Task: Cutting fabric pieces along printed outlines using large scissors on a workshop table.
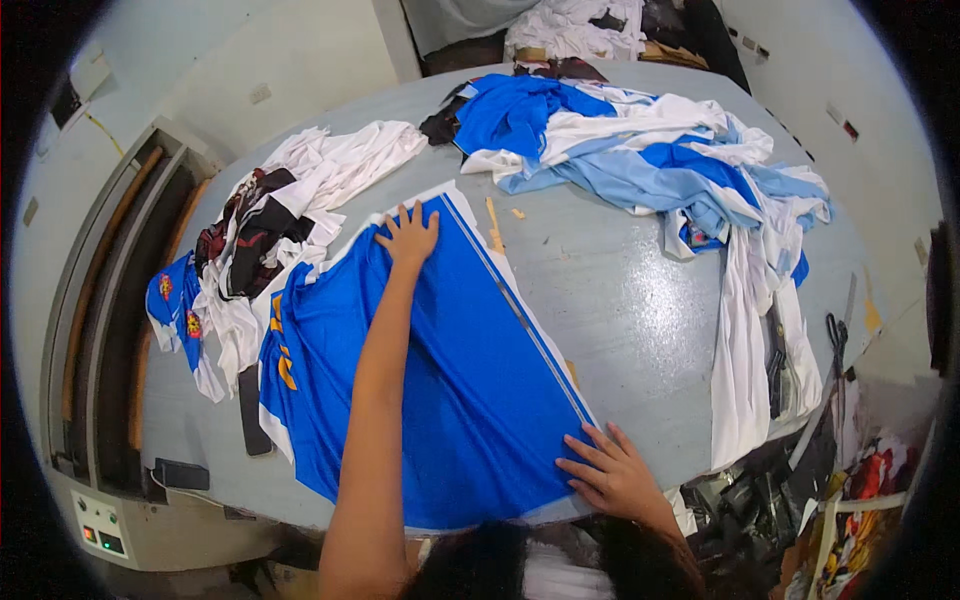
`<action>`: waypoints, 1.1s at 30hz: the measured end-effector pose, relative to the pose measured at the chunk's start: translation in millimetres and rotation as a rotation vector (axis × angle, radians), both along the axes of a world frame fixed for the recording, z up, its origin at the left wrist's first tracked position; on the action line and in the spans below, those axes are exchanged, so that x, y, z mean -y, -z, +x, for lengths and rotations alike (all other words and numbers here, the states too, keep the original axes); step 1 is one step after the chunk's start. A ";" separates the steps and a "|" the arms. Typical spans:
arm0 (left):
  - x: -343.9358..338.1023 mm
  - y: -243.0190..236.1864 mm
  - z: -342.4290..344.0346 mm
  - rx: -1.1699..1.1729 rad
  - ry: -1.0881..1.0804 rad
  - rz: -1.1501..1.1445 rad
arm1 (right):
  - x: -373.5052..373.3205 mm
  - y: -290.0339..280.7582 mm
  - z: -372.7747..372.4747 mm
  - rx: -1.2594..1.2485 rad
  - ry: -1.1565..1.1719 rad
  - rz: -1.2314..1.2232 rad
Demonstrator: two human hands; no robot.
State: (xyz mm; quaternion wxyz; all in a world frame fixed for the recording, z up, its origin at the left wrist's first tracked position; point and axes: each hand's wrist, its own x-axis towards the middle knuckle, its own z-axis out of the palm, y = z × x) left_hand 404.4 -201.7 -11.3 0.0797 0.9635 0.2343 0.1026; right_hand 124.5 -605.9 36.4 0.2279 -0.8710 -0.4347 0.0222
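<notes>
A bright blue sports shirt (470, 380) with white trim and yellow markings lies spread flat on the grey table (620, 290). My left hand (408, 236) is stretched out to the shirt's far edge, fingers apart, pressing flat on the cloth. My right hand (612, 475) rests with spread fingers on the shirt's near right corner, at the table's front edge. Neither hand grips anything.
A heap of white, black and red garments (270, 230) lies left of the shirt. A larger pile of blue, light-blue and white shirts (650, 150) covers the far right, with white cloth hanging over the edge. Scissors (836, 335) sit at the right. A machine (110, 300) stands at the left.
</notes>
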 end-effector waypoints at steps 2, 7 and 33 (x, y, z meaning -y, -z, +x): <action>-0.7 0.6 16.6 0.034 0.030 0.006 | 1.3 -6.1 -3.3 -0.004 0.053 0.037; 34.3 -10.2 3.4 0.345 0.276 0.140 | 76.1 9.0 -3.2 0.267 0.534 0.069; 92.3 -29.8 -337.3 -0.107 0.118 0.014 | 294.6 -22.2 95.1 -0.788 1.062 0.268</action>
